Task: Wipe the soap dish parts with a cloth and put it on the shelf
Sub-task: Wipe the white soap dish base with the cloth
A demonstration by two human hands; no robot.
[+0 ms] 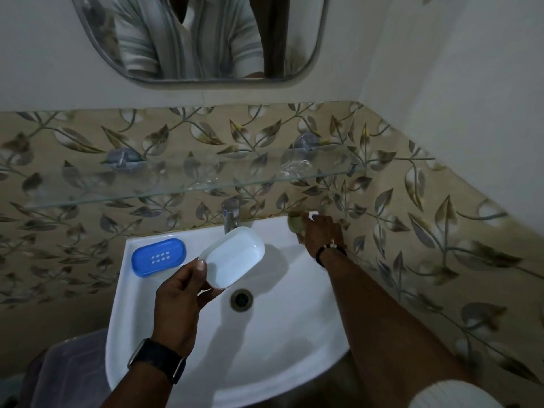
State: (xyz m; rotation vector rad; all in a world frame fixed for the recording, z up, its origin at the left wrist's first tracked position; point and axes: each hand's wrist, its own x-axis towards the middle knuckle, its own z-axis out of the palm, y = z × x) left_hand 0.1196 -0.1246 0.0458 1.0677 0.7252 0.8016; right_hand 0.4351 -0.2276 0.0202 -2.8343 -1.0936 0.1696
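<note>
Left hand [179,298] grips smooth oval tray [232,257]; right hand [321,234] — apparently — on cloth [295,223].

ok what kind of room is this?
Most likely a home bathroom: a white wash basin with a tap, a wall mirror above it and a glass shelf on leaf-patterned tiles. The left hand holds a white soap dish tray; the right hand grips a cloth.

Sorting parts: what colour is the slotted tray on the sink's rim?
Blue slotted oval tray; head view.
</note>
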